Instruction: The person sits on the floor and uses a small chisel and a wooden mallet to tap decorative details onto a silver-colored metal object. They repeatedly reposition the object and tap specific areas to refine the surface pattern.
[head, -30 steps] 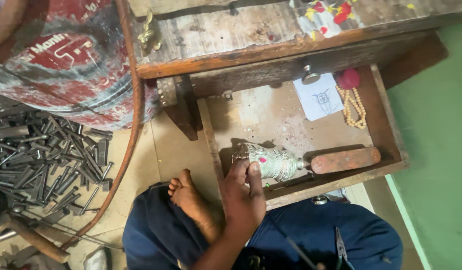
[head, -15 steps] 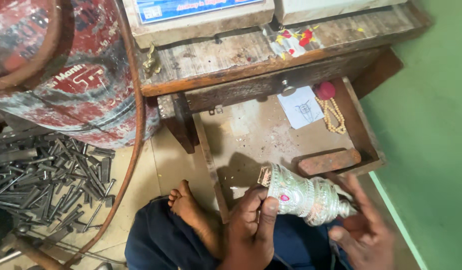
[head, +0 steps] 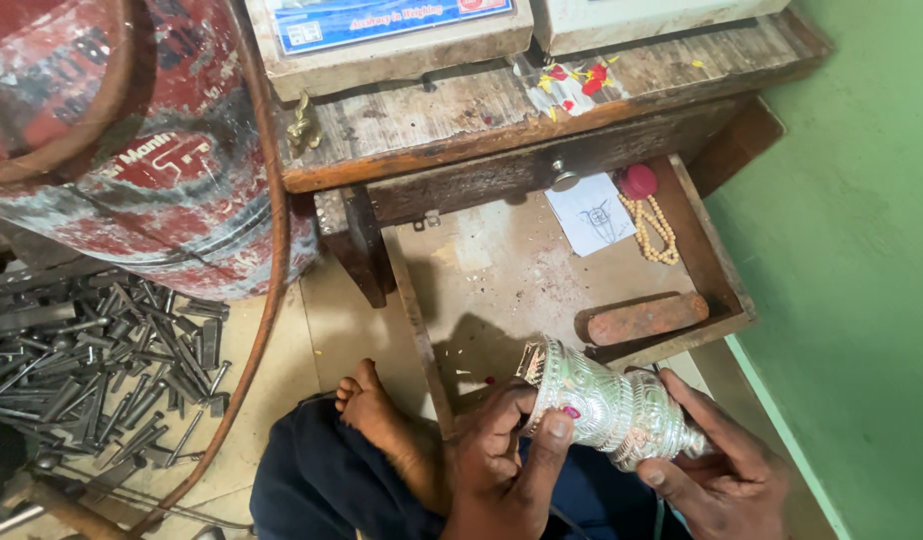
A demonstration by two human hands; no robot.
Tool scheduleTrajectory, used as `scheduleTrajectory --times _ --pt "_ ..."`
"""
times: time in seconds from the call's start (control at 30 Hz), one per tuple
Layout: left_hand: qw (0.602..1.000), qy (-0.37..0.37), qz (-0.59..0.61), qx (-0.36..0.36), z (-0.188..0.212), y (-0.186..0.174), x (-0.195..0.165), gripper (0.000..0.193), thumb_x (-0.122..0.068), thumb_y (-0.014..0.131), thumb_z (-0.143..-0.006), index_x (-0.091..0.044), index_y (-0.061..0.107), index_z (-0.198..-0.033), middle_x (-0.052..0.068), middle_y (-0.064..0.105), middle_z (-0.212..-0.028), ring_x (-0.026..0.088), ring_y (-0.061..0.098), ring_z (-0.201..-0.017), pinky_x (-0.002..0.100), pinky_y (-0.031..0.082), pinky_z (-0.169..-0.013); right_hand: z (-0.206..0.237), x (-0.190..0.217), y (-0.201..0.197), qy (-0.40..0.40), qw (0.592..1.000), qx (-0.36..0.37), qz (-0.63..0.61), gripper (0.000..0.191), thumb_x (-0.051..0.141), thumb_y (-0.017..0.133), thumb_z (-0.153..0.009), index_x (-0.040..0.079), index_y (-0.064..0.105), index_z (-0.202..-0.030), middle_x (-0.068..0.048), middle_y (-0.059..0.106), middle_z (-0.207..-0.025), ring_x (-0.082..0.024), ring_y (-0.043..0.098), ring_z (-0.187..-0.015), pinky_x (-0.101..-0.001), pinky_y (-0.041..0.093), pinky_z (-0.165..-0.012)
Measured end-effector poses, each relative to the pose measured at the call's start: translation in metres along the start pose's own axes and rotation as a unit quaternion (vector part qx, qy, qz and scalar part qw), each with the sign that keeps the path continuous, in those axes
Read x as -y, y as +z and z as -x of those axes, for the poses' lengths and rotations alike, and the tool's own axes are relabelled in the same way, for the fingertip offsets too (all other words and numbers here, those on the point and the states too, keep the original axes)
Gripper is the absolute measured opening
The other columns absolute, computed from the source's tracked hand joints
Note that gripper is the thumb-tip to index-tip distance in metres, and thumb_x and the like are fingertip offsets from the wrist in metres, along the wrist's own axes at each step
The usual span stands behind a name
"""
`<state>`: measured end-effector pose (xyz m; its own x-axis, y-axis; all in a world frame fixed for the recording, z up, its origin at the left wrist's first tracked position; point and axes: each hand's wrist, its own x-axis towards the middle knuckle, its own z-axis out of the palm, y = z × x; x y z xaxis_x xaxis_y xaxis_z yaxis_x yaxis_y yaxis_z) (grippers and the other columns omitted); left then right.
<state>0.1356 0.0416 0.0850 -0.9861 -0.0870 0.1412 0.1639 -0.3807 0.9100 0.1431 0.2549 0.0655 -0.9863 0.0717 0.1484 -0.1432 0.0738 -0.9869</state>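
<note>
An embossed silver vessel [head: 610, 405], flared at one end, lies tilted above my lap at the front edge of an open wooden drawer [head: 727, 290]. My left hand [head: 504, 460] grips its wide rim, thumb across the patterned side. My right hand [head: 717, 465] holds the narrow end from below and the right. Both hands are closed on the vessel. Small red specks show on its surface.
In the drawer lie a reddish oblong block [head: 647, 318], a string of pale beads [head: 657, 228], a red round piece [head: 639, 181] and a paper slip [head: 594, 213]. A red gas cylinder [head: 132, 150] stands left, above several metal punches [head: 92, 350]. My bare foot [head: 377, 415] rests below. Green wall at right.
The vessel came up out of the drawer toward my lap. My right hand came into view and took its narrow end. The camera tilted, showing more of the bench top.
</note>
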Motion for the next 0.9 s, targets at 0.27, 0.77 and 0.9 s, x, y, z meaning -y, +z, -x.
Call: scheduleTrajectory --times 0.27,0.77,0.9 --pt "0.999 0.021 0.015 -0.021 0.004 0.0 0.001 0.009 -0.004 0.066 -0.1 0.004 0.069 -0.103 0.009 0.071 -0.102 0.013 0.065 -0.097 0.029 0.052 -0.092 0.004 0.013 0.006 -0.033 0.999 -0.001 0.022 0.069 -0.004 0.08 -0.073 -0.012 0.057 -0.137 -0.031 0.063 -0.139 -0.032 0.065 -0.127 -0.0437 0.054 -0.104" --pt "0.974 -0.214 0.051 -0.055 0.0 -0.013 -0.002 0.031 -0.018 0.069 -0.094 0.003 0.071 -0.117 0.004 0.077 -0.095 0.006 0.069 -0.087 0.022 0.055 -0.08 0.0 -0.006 -0.015 0.071 0.996 -0.015 -0.053 0.057 0.004 0.078 -0.082 -0.015 0.064 -0.133 -0.03 0.072 -0.125 -0.031 0.071 -0.112 -0.0408 0.056 -0.1" --pt "0.962 -0.26 0.073 -0.031 0.0 -0.016 -0.014 0.046 -0.014 0.069 -0.09 -0.001 0.059 -0.134 0.006 0.08 -0.09 0.008 0.07 -0.08 0.023 0.055 -0.072 0.0 -0.012 -0.023 0.179 0.97 0.016 -0.165 0.055 0.011 0.072 -0.087 -0.015 0.061 -0.134 -0.029 0.073 -0.122 -0.034 0.073 -0.106 -0.0454 0.063 -0.083"
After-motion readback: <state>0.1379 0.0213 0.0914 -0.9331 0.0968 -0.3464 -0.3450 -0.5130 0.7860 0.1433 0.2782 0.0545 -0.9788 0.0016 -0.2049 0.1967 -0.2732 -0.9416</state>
